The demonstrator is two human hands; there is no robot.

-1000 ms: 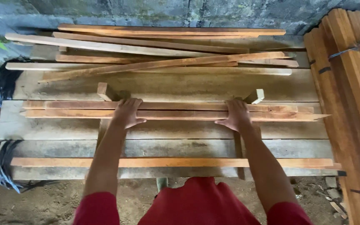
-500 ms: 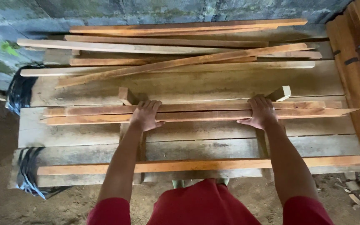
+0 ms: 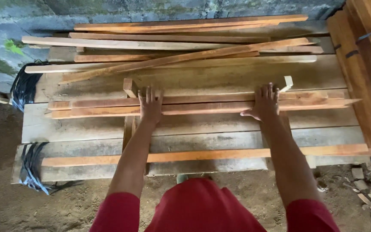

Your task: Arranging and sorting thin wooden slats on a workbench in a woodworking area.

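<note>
Two long reddish wooden slats (image 3: 202,104) lie side by side across a bench of wide pale planks (image 3: 220,133). My left hand (image 3: 150,104) rests flat on them, fingers spread, left of the middle. My right hand (image 3: 264,102) presses flat on the same slats further right, thumb out toward me. Both hands lie on top of the wood and do not grip it. Two short wooden cross pieces (image 3: 129,87) run under the slats, one by each hand.
A single slat (image 3: 211,154) lies along the bench's near edge. A loose pile of long slats (image 3: 185,49) sits at the back by a stone wall. Stacked strapped boards (image 3: 366,64) rise at the right. Black strap bundles (image 3: 24,86) hang at the left. Dirt floor below.
My hands stayed flat on the two slats and nudged them slightly away from me. The view shifted a little to the left.
</note>
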